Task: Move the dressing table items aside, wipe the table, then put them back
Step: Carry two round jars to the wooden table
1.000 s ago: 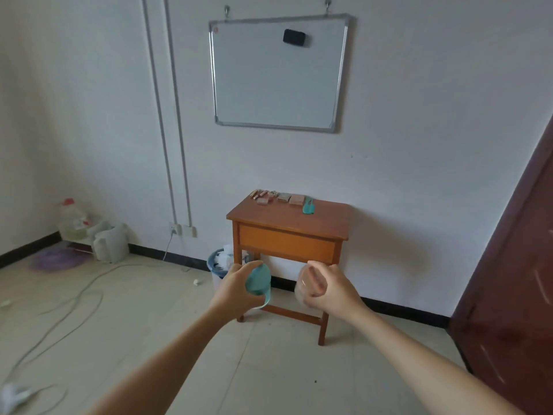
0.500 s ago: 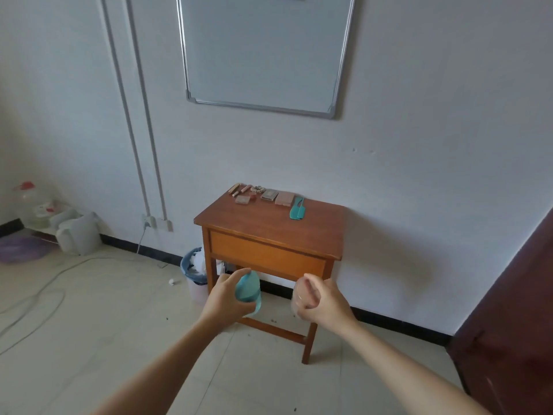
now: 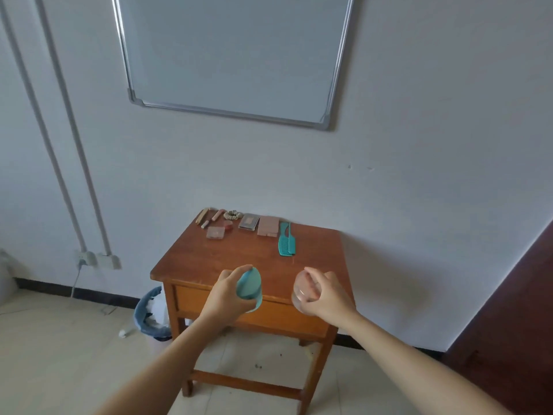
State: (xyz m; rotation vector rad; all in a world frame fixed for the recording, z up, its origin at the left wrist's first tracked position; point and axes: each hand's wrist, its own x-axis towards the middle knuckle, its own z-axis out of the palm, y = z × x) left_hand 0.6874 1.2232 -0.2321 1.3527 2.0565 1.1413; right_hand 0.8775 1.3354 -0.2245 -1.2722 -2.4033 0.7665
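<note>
The left hand [image 3: 224, 296] wraps its fingers [image 3: 232, 273] round a teal cup [image 3: 249, 288], the right hand [image 3: 326, 296] round a clear jar [image 3: 300, 290], perhaps glass, both over the desk's [image 3: 209, 259] front edge. They look light and slick, best held round the sides.

Left hand [image 3: 225, 296] with teal container [image 3: 249, 286], right hand [image 3: 327, 296] with clear container [image 3: 301, 290], reached table [image 3: 239, 259].

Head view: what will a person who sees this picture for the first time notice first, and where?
The two hands in the middle: the left hand grips a teal container, the right hand a clear container. Behind them a small wooden table stands against the wall, with a teal comb and other small items along its back edge. A whiteboard hangs above it.
</note>
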